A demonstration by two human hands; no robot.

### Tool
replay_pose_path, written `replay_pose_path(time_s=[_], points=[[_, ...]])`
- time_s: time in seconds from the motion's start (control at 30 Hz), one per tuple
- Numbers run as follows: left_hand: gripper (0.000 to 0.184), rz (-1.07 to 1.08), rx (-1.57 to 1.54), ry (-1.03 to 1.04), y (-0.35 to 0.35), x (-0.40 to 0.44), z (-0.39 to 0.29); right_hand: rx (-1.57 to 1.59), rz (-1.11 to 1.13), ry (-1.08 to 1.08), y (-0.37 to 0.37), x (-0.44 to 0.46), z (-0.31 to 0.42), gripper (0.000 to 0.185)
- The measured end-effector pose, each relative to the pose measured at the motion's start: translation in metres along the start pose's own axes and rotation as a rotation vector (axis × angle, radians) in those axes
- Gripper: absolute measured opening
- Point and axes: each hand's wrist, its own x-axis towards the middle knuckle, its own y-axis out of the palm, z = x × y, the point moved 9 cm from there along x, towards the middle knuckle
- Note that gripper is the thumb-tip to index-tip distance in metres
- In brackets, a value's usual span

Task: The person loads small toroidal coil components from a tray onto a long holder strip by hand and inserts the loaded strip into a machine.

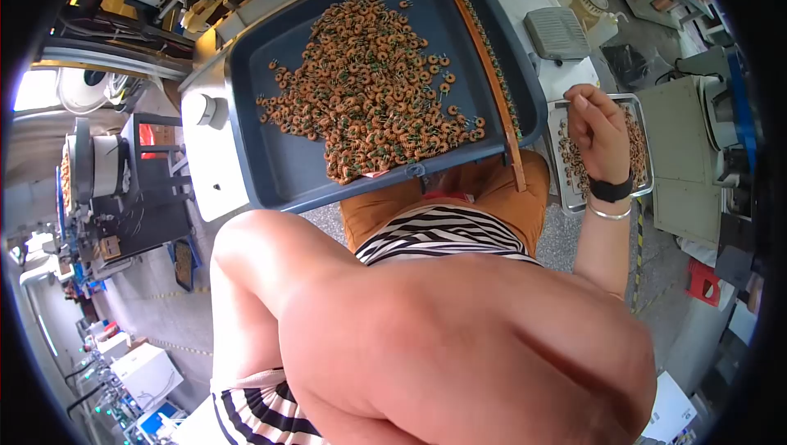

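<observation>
My right hand (600,129), with a black band and a bracelet at the wrist, is raised over a metal tray (566,191) of small brown parts. Its fingers are curled in, and whatever they hold is hidden. My left arm bends up close to the lens; my left hand (500,347) is a large blurred shape whose fingers cannot be made out. A dark blue tray (283,185) holds a heap of small copper-coloured rings (369,93) with green bits. Across its right side lies a long orange-brown strip (492,76), with a row of small parts alongside.
A white round container (198,109) stands left of the blue tray. At the upper right are a grey ridged box (557,34) and a white bottle (602,29). Grey cabinets (680,133) stand at the right, with a red stool (702,283) below. Machines line the left side.
</observation>
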Motion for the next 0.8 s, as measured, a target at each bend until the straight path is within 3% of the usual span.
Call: replay_pose_path(time_s=[0.33,0.43,0.57,0.6,0.63,0.73,0.8], points=[[0.026,-0.036,0.022,0.040,0.003,-0.002,0.009,-0.016,0.015,0.062,0.005,-0.022,-0.015,0.014],[0.029,-0.042,0.021,0.048,0.018,-0.005,0.015,-0.240,0.056,0.129,0.017,-0.034,-0.024,0.015],[0.033,-0.039,0.018,0.061,0.008,-0.003,0.008,-0.292,0.262,0.220,0.043,-0.056,-0.044,0.033],[0.050,0.003,0.140,-0.044,-0.001,-0.010,0.009,-0.201,0.274,0.178,0.052,-0.059,-0.044,0.032],[0.051,0.095,0.339,-0.072,-0.011,-0.014,0.010,-0.109,0.288,0.132,0.060,-0.061,-0.045,0.031],[0.030,-0.110,0.594,-0.268,-0.053,-0.024,0.014,-0.085,0.265,0.214,0.070,-0.066,-0.046,0.028],[0.026,-0.146,0.657,-0.309,-0.079,-0.025,0.016,-0.058,0.191,0.223,0.064,-0.066,-0.047,0.025]])
